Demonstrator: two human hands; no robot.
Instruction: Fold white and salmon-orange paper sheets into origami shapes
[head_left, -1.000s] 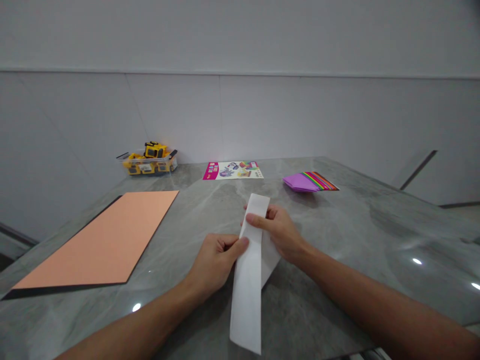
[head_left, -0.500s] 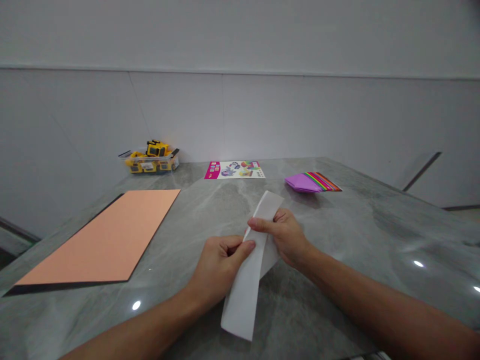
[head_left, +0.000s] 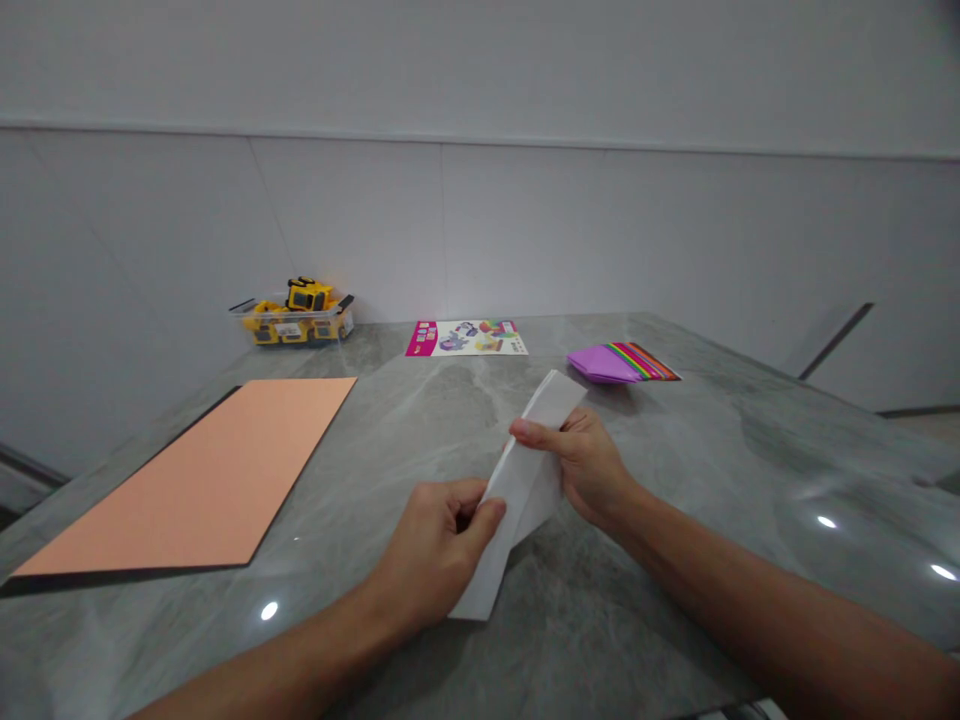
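A folded strip of white paper point(head_left: 517, 485) slants between my two hands above the table. My left hand point(head_left: 442, 540) pinches its left edge near the lower middle, thumb on top and fingers curled behind. Higher up, my right hand point(head_left: 589, 465) grips the paper with the thumb laid across its front; the other fingers are partly hidden behind it. A second layer of the paper juts out to the right beneath the front strip.
On the grey marbled table point(head_left: 360, 650) lies an orange sheet point(head_left: 202, 475) at left. A clear bin point(head_left: 300, 325) of yellow toy vehicles, a printed card point(head_left: 469, 338) and a fan of coloured paper point(head_left: 619, 362) sit farther back by the wall.
My right hand has shifted slightly up and right along the paper, while my left hand sits a little lower on it. The paper's lower end has risen, and more of its rear layer shows.
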